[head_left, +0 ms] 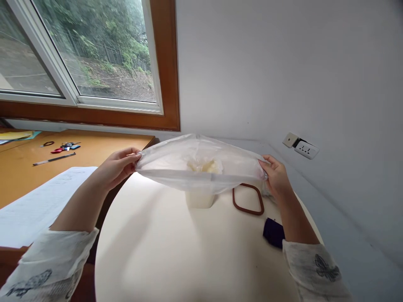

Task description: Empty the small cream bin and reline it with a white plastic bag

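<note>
A thin, translucent white plastic bag is stretched wide between my two hands, its mouth pulled into a long opening. My left hand pinches the bag's left edge. On the opposite side, my right hand grips the right edge between thumb and fingers. Below the bag stands a cream-coloured square container on the round table; its upper part is hidden by the plastic. Something pale yellow and crumpled shows at the bag's middle, and I cannot make out whether it is part of the bag or lies inside the container.
On the round white table lie a brown rounded-square frame and a dark purple cloth piece, near my right forearm. The wooden desk at left holds paper sheets, a pen and keys. A wall stands behind.
</note>
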A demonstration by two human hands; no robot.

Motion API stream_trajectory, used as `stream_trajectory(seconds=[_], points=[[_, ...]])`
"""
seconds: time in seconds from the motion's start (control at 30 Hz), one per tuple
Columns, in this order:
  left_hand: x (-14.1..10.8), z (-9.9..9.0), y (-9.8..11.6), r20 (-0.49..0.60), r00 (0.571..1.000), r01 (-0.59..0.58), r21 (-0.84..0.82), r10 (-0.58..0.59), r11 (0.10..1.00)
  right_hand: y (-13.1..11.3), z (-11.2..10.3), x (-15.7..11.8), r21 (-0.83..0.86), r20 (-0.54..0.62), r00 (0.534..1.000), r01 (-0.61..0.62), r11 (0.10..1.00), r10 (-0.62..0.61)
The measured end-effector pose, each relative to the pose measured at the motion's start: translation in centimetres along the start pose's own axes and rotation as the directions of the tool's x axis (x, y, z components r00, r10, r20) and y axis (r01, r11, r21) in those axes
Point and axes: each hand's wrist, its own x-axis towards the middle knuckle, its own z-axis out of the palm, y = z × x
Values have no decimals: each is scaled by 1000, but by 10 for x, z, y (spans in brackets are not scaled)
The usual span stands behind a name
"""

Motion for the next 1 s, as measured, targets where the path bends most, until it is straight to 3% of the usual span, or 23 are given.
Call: stream_trajectory(seconds=[0.13, 0.23, 0.33, 0.43, 0.5, 0.57, 0.63, 0.77, 0.9, 1.0], points=[[-11, -14, 8, -63, 997, -29, 260, 47, 965, -1, -16, -7, -145, -192, 979, 36, 989, -63], [-17, -11, 15, -100, 990, -60, 306, 95, 950, -10, -14, -12, -98, -259, 963, 53, 994, -77], [-17, -3, 21, -188, 978, -76, 102, 94, 992, -27, -6, -9, 139, -234, 972, 44, 989, -11], [-10, 9, 30, -195, 975, -151, -248, 104, 957, -45, 5, 0, 415, -76, 996, -10, 910, 46], [-3, 23, 36, -162, 975, -209, -401, 156, 892, -56, 17, 7, 551, 2, 998, -59, 833, 69], [5, 43, 41, -120, 965, -263, -441, 234, 858, -67, 35, 13, 632, 53, 996, -88, 770, 71], [12, 67, 44, -12, 960, -255, -462, 281, 850, -77, 60, 16, 671, 143, 989, -112, 733, 20], [25, 122, 43, 93, 934, -284, -393, 345, 875, -96, 117, 14, 660, 329, 935, -128, 741, -131], [31, 164, 38, 40, 936, -324, -292, 350, 900, -110, 154, 7, 588, 427, 883, -109, 801, -194], [35, 175, 35, -78, 947, -321, -236, 312, 917, -113, 159, 1, 488, 473, 855, -54, 871, -212]])
